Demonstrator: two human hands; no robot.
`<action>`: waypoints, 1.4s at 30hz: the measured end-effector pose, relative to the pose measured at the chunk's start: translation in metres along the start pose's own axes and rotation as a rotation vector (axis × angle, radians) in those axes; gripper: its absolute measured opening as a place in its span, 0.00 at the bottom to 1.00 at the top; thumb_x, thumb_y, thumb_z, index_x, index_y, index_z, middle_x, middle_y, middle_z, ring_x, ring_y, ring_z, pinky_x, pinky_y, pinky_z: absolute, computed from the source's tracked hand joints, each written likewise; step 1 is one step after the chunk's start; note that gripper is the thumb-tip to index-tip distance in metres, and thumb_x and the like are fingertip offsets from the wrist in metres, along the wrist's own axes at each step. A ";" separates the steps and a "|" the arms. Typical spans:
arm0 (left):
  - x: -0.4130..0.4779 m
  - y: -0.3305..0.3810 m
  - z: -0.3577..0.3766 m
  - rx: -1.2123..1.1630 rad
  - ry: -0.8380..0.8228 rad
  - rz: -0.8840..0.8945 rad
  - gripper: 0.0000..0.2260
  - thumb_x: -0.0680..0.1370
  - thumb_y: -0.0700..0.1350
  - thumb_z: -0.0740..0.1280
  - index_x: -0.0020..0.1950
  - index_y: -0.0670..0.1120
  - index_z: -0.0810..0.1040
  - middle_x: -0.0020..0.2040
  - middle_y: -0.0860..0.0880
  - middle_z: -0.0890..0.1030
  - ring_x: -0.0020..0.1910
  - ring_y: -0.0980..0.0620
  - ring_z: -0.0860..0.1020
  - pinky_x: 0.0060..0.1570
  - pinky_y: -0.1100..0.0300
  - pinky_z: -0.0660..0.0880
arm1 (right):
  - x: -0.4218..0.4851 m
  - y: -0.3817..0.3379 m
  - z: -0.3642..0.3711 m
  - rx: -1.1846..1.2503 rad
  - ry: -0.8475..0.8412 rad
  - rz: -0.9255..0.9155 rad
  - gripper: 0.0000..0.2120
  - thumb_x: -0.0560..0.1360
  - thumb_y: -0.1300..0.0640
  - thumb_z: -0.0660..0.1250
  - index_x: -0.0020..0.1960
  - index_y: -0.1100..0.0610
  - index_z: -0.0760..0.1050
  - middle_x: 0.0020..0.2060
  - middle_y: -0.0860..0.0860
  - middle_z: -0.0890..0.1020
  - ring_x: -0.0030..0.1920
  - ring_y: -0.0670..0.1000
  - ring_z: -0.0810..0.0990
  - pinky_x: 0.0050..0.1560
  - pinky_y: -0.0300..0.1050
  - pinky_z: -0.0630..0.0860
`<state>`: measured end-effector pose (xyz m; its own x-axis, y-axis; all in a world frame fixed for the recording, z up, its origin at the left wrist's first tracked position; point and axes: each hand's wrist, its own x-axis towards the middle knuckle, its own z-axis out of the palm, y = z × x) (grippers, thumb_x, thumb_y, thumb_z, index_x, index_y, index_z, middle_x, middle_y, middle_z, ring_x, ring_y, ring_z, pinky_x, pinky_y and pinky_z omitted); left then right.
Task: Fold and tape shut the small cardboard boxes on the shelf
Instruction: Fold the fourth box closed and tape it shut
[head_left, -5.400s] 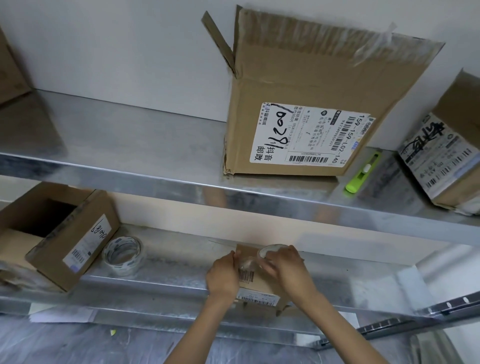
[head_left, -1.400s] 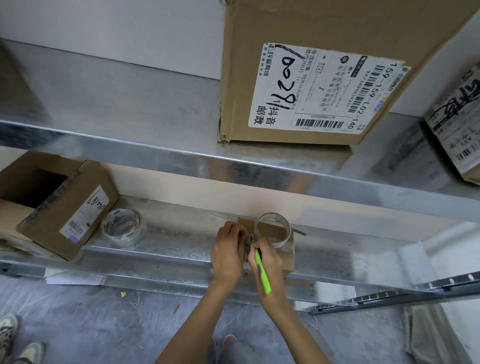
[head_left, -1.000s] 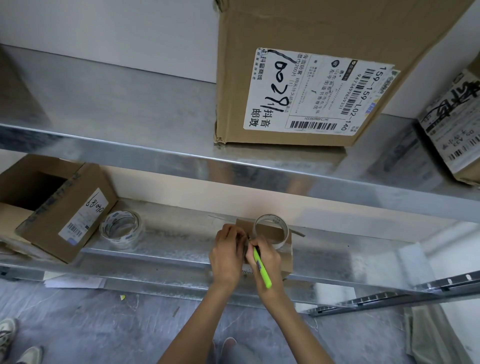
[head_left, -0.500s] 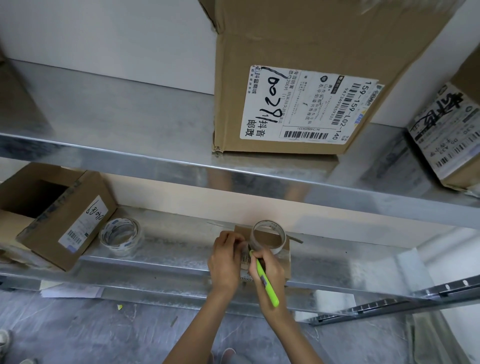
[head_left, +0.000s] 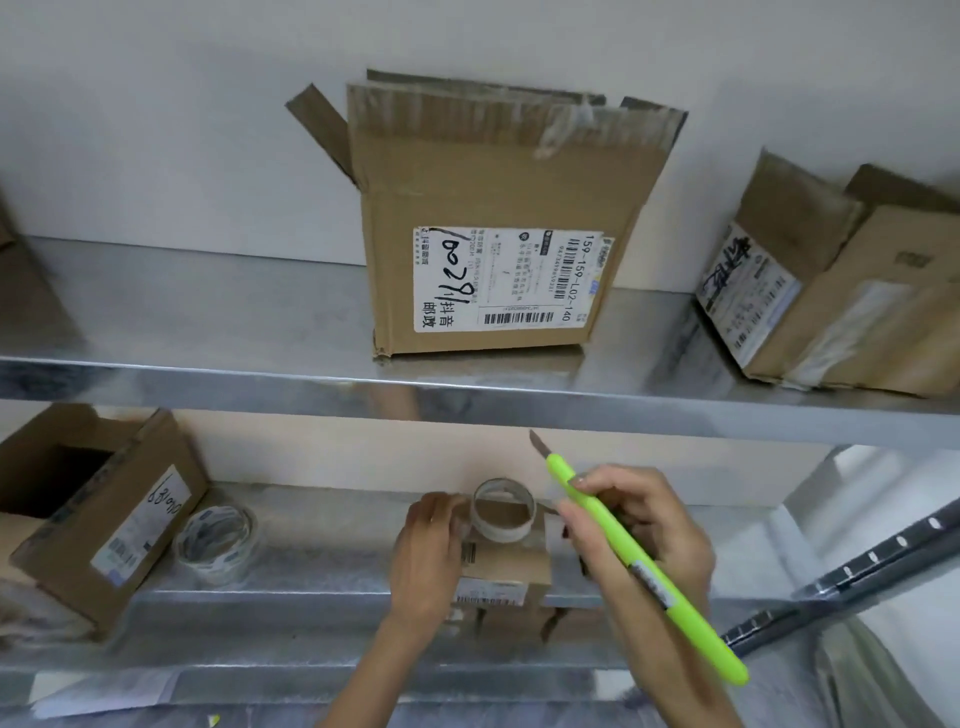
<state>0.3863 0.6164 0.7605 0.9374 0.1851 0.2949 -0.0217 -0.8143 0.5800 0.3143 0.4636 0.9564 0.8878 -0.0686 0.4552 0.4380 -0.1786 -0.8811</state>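
While the green knife (head_left: 696, 626) was down at the small box (head_left: 506, 569) a moment ago, the right grip (head_left: 641, 525) has now lifted it off to the right, with the blade pointing up. I judge the tape cut is finished. This grip is closed around the knife, just beside the box. The left grip (head_left: 428, 551) holds the box's left side on the lower shelf (head_left: 322, 566), and the tape roll (head_left: 503, 512) rests on top.

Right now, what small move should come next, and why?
Probably set the knife down on the shelf: the right hand holds it clear of the box, blade out, while the left hand holds the box with the roll on top.
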 end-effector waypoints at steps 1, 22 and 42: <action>0.002 0.005 -0.002 0.002 -0.007 0.016 0.09 0.77 0.40 0.63 0.55 0.49 0.78 0.52 0.51 0.79 0.49 0.51 0.77 0.41 0.60 0.75 | 0.011 -0.008 -0.006 -0.034 0.016 -0.069 0.05 0.69 0.50 0.71 0.44 0.45 0.77 0.32 0.51 0.79 0.29 0.53 0.75 0.29 0.46 0.73; -0.001 0.008 -0.010 -0.055 -0.097 0.007 0.08 0.79 0.41 0.62 0.52 0.51 0.78 0.51 0.54 0.77 0.51 0.55 0.74 0.43 0.63 0.73 | 0.160 -0.007 -0.040 -1.363 -0.381 -0.386 0.15 0.71 0.68 0.67 0.57 0.62 0.75 0.48 0.59 0.74 0.49 0.61 0.75 0.40 0.49 0.75; 0.005 -0.015 0.043 -0.293 -0.144 -0.474 0.15 0.80 0.40 0.56 0.66 0.42 0.71 0.61 0.42 0.76 0.57 0.44 0.76 0.55 0.54 0.72 | 0.020 0.212 0.070 -1.040 -0.789 -0.036 0.10 0.74 0.58 0.64 0.54 0.53 0.77 0.52 0.54 0.78 0.54 0.58 0.77 0.49 0.54 0.76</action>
<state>0.4061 0.6061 0.7202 0.9057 0.3991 -0.1428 0.3358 -0.4702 0.8162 0.4345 0.4931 0.7696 0.8766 0.4799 -0.0344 0.4648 -0.8632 -0.1972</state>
